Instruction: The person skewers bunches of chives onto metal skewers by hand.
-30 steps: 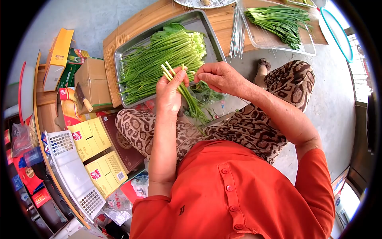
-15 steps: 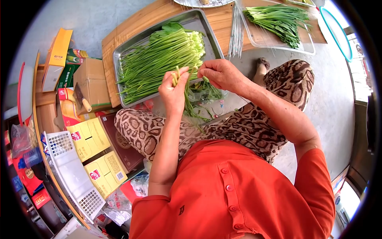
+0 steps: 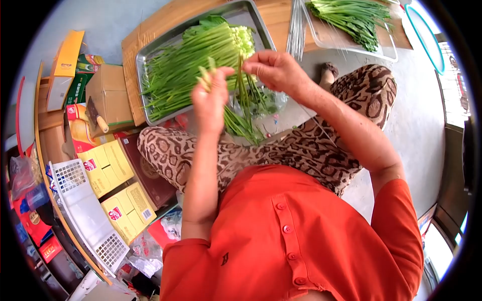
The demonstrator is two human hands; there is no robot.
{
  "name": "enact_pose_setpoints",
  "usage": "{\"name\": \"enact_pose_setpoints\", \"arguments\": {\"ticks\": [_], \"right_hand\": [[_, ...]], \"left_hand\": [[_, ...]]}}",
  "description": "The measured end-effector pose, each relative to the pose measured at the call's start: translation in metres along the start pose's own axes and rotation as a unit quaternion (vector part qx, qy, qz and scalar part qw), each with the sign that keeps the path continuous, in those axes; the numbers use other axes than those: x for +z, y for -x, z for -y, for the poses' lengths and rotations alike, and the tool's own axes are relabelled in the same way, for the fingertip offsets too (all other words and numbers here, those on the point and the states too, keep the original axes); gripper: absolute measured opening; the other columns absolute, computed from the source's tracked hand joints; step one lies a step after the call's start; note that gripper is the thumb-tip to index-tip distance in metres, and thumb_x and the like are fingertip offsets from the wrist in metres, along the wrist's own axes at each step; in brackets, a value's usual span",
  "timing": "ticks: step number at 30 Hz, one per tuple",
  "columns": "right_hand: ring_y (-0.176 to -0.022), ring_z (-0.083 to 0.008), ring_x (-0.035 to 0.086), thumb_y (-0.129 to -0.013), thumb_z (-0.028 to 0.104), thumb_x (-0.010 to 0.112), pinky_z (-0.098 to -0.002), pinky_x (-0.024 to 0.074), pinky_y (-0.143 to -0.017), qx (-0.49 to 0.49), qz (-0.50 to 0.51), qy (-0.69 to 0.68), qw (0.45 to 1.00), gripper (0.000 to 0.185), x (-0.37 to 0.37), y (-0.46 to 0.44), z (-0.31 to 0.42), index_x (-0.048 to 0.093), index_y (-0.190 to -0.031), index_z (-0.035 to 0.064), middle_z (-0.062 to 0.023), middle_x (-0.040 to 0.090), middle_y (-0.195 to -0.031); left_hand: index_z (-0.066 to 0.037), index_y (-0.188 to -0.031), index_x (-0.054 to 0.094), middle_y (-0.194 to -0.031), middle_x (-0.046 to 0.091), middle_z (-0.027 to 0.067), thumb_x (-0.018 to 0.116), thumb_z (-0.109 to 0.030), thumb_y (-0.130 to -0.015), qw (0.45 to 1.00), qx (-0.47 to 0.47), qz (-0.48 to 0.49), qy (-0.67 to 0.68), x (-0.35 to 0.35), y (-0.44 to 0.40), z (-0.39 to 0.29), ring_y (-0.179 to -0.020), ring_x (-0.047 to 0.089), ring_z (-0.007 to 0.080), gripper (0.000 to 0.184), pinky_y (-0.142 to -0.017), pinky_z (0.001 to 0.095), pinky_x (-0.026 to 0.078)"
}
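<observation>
My left hand (image 3: 210, 98) is closed around a few green vegetable stalks (image 3: 205, 79), whose pale cut ends stick up above the fingers. Their leafy ends (image 3: 240, 125) hang below toward my lap. With thumb and forefinger, my right hand (image 3: 277, 72) pinches a few thin, darker stems (image 3: 243, 85) that dangle beside the left hand. Just beyond both hands, a metal tray (image 3: 262, 25) holds a large pile of long green stalks (image 3: 196, 65), their pale ends toward the right.
A wooden table (image 3: 170, 12) carries the tray, a bundle of thin metal skewers (image 3: 297, 30) and a clear plastic bin (image 3: 351, 50) of leafy greens (image 3: 351, 22). At left are a cardboard box (image 3: 108, 90), a knife (image 3: 98, 115), yellow boxes (image 3: 105, 168) and a white basket (image 3: 88, 205).
My hands have moved apart, the left one leftward. The right hand has drawn darker stems away from the stalks in the left hand. The whole view has shifted slightly.
</observation>
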State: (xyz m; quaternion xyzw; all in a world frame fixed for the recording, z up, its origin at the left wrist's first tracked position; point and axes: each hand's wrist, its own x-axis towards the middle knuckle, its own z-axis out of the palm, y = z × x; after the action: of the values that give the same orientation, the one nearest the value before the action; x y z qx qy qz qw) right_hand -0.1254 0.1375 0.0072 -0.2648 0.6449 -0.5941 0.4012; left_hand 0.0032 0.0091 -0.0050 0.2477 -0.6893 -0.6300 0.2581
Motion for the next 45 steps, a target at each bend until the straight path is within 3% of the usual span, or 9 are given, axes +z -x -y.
{"name": "enact_pose_setpoints", "arguments": {"ticks": [4,12,20,22,23,25,36,39,45], "right_hand": [[-0.045,-0.0017,0.032,-0.096,0.027,0.054,-0.0203,0.0245,-0.041,0.011,-0.018,0.003,1.000,0.023,-0.009,-0.002,0.004,0.063,-0.101,0.0066,0.0072,0.038,-0.053],[-0.044,-0.0021,0.031,-0.096,0.027,0.052,-0.0204,0.0233,-0.041,-0.030,-0.057,0.007,0.998,0.024,-0.021,-0.006,0.008,0.064,-0.102,0.0065,0.0074,0.037,-0.053],[-0.042,-0.0059,0.034,-0.096,0.023,0.053,-0.0219,0.0266,-0.039,-0.010,-0.087,-0.073,0.994,0.019,-0.044,-0.013,0.021,0.060,-0.095,0.0045,0.0033,0.041,-0.054],[-0.042,-0.0055,0.034,-0.097,0.022,0.052,-0.0214,0.0262,-0.039,-0.004,-0.084,-0.064,0.994,0.019,-0.040,-0.011,0.022,0.060,-0.095,0.0045,0.0037,0.041,-0.054],[-0.042,-0.0050,0.034,-0.097,0.021,0.051,-0.0210,0.0258,-0.039,-0.011,-0.082,-0.059,0.995,0.019,-0.038,-0.012,0.024,0.060,-0.095,0.0045,0.0040,0.041,-0.054],[-0.042,-0.0045,0.033,-0.097,0.020,0.050,-0.0205,0.0256,-0.038,-0.003,-0.084,-0.071,0.994,0.019,-0.037,-0.015,0.023,0.060,-0.096,0.0043,0.0044,0.041,-0.054],[-0.044,-0.0008,0.026,-0.099,0.020,0.046,-0.0167,0.0212,-0.041,0.055,-0.123,-0.075,0.988,0.025,-0.039,-0.031,0.016,0.061,-0.105,0.0013,0.0064,0.033,-0.054],[-0.043,-0.0009,0.027,-0.099,0.020,0.045,-0.0167,0.0213,-0.041,0.051,-0.124,-0.048,0.990,0.025,-0.040,-0.035,0.016,0.061,-0.105,0.0013,0.0064,0.033,-0.054],[-0.042,-0.0004,0.026,-0.099,0.020,0.045,-0.0166,0.0205,-0.040,0.065,-0.138,-0.039,0.987,0.025,-0.039,-0.039,0.018,0.061,-0.104,0.0016,0.0068,0.033,-0.053]], "left_hand": [[0.000,-0.097,0.066,-0.059,0.044,-0.0070,0.061,-0.020,-0.091,0.993,0.044,-0.009,0.111,-0.045,-0.019,-0.033,-0.046,0.031,0.0019,0.021,-0.038,0.0189,0.021],[-0.005,-0.094,0.069,-0.081,0.069,0.0084,0.065,-0.017,-0.086,0.903,0.163,0.068,-0.391,-0.048,-0.001,-0.033,-0.064,0.063,0.0169,0.015,-0.059,0.0300,0.050],[-0.002,-0.087,0.066,-0.088,0.065,0.0189,0.050,-0.010,-0.091,0.709,0.010,0.420,-0.566,-0.023,0.027,0.098,-0.072,0.065,0.0306,0.019,-0.062,0.0418,0.053],[-0.002,-0.100,0.061,-0.096,0.064,0.0213,0.043,-0.007,-0.090,0.552,-0.069,0.538,-0.633,-0.020,0.037,0.147,-0.082,0.063,0.0368,0.021,-0.072,0.0460,0.051],[-0.002,-0.100,0.061,-0.096,0.064,0.0213,0.043,-0.007,-0.090,0.554,-0.071,0.541,-0.629,-0.024,0.044,0.158,-0.082,0.063,0.0368,0.021,-0.072,0.0460,0.051],[-0.002,-0.116,0.053,-0.103,0.062,0.0235,0.038,-0.009,-0.090,0.725,-0.239,0.359,-0.536,-0.035,0.055,0.181,-0.092,0.060,0.0406,0.031,-0.081,0.0495,0.047],[-0.021,-0.144,0.033,-0.114,0.059,0.0208,0.040,-0.013,-0.090,0.608,-0.133,0.542,-0.565,-0.058,0.069,0.343,-0.100,0.056,0.0411,0.055,-0.087,0.0478,0.046],[-0.017,-0.143,0.036,-0.111,0.061,0.0195,0.044,-0.013,-0.088,0.607,-0.048,0.547,-0.575,-0.061,0.086,0.387,-0.100,0.057,0.0386,0.055,-0.085,0.0471,0.047],[-0.003,-0.106,0.052,-0.082,0.060,0.0237,0.039,-0.017,-0.090,0.676,-0.149,0.518,-0.503,-0.042,0.066,0.338,-0.077,0.058,0.0425,0.025,-0.071,0.0504,0.045]]}}
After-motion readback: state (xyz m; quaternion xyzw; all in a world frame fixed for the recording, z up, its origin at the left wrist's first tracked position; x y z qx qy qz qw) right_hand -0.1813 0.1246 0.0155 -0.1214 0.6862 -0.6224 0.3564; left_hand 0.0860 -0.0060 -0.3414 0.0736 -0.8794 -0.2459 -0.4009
